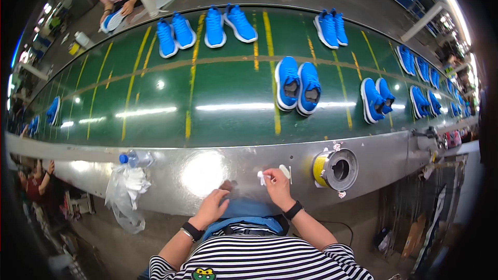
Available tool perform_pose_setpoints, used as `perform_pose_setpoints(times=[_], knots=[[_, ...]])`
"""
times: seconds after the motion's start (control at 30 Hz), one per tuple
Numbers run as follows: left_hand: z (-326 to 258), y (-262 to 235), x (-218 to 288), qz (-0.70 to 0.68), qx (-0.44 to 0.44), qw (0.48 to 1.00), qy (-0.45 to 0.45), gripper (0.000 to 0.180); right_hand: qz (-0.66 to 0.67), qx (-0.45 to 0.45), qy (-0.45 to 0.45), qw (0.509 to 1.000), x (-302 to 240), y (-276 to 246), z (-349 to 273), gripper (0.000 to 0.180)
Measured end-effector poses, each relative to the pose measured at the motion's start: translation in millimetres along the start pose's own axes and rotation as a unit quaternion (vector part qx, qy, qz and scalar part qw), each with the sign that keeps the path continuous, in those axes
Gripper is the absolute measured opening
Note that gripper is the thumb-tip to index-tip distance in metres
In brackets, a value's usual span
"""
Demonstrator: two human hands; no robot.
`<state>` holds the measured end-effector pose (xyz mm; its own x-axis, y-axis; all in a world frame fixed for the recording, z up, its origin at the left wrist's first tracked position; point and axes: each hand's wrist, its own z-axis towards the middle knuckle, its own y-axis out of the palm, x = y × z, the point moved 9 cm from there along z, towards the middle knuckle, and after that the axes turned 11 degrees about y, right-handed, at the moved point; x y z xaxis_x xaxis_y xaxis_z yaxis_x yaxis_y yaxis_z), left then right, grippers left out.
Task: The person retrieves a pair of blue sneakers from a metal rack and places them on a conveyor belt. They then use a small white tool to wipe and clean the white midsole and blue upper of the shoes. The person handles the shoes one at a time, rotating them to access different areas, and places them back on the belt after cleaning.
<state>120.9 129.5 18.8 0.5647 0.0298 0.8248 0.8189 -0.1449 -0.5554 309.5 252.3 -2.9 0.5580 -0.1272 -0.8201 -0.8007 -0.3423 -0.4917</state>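
Note:
My right hand (279, 187) is closed over the metal ledge, pinching a small white scrap (261, 177) that looks like paper or tissue. Just beyond its fingers lies a flat, pale oval piece (285, 170) with a thin white strip. To the left, my left hand (211, 207) hovers at the ledge's near edge, fingers loosely stretched and thumb apart, with nothing in it. On the green conveyor belt (218, 91) ahead, a pair of blue sneakers with white soles (297, 86) stands nearest to my right hand.
Right of my hands, a spool (336, 170) with yellow on it sits on the metal ledge (249, 158). At left are a blue-capped clear bottle (137, 159) and a plastic bag (124, 197) with white tissue. Several more sneaker pairs line the belt. Across it, a person holds a shoe (113, 19).

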Motion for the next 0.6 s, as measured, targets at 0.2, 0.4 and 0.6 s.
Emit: perform_pose_setpoints(times=[0.2,0.4,0.6], knots=[[-92,-23,-25,0.059,0.013,0.985,-0.163,0.032,-0.125,0.087,-0.138,0.979,-28,-8,-5,0.031],[-165,51,-51,0.075,-0.154,0.977,-0.128,0.030,0.156,-0.079,-0.013,0.984,-58,11,-32,0.006],[-165,-36,-49,0.103,-0.060,0.988,-0.099,0.030,0.137,-0.091,-0.050,0.985,-106,51,-58,0.005]])
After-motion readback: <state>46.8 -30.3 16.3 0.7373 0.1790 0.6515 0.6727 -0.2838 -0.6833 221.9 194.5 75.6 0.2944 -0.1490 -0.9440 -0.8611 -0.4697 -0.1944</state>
